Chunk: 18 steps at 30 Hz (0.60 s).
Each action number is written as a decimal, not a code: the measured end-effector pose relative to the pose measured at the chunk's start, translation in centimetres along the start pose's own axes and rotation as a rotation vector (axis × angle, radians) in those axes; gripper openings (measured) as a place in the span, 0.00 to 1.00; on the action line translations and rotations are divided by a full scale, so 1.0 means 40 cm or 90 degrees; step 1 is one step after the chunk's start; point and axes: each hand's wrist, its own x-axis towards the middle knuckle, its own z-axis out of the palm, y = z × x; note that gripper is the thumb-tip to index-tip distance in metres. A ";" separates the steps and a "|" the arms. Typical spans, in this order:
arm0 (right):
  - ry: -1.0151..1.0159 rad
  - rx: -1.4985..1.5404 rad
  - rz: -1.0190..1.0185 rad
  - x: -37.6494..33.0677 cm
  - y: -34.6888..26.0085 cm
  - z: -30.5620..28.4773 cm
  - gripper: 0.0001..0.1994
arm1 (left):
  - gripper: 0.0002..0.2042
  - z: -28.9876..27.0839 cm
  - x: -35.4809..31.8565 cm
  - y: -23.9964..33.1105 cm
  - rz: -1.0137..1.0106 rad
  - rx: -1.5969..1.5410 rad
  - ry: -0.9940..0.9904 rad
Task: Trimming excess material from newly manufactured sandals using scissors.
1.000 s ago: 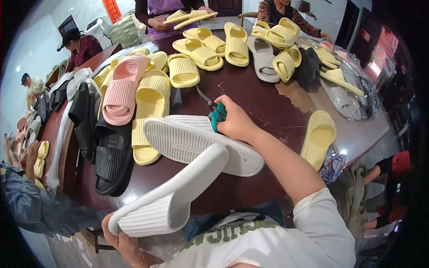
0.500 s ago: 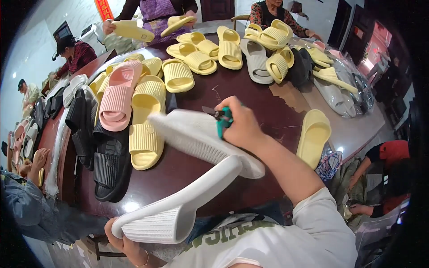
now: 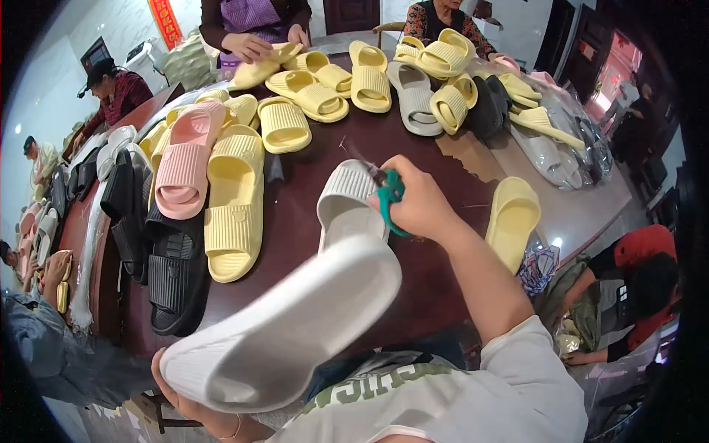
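In my left hand (image 3: 177, 395), at the lower left, is a white slide slipper (image 3: 325, 299), gripped at its strap end. It is tilted, its inside turned up and its heel pointing to the upper right. My right hand (image 3: 417, 199) is closed round green-handled scissors (image 3: 390, 198), whose dark blades are blurred by motion. Just left of the scissors, a second white slipper (image 3: 347, 181) has its ribbed strap facing away from me. The first slipper covers its heel end. Whether my right hand touches this second slipper, I cannot tell.
Yellow slippers (image 3: 236, 207), a pink slipper (image 3: 185, 162) and black slippers (image 3: 177, 266) crowd the table's left. Several more line the far side, including a grey one (image 3: 416, 100). One yellow slipper (image 3: 513, 221) lies right of my forearm. Co-workers sit around; one across handles a yellow slipper (image 3: 255, 72).
The second white slipper has swung from lying crosswise to pointing away from me. The slipper in my left hand has rolled, showing its inside. The co-worker opposite has lowered the yellow slippers.
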 end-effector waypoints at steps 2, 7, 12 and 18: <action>0.020 0.059 0.034 0.017 0.028 0.018 0.22 | 0.23 0.026 0.008 0.024 -0.075 -0.120 0.009; 0.069 0.078 0.081 0.052 0.124 0.081 0.25 | 0.20 0.051 0.019 0.037 -0.261 -0.261 -0.017; -0.022 0.067 0.114 0.041 0.129 0.075 0.25 | 0.21 0.066 0.009 0.007 -0.281 -0.214 -0.129; -0.098 0.071 0.124 0.005 0.083 0.055 0.23 | 0.21 0.137 -0.028 0.020 -0.226 -0.140 -0.195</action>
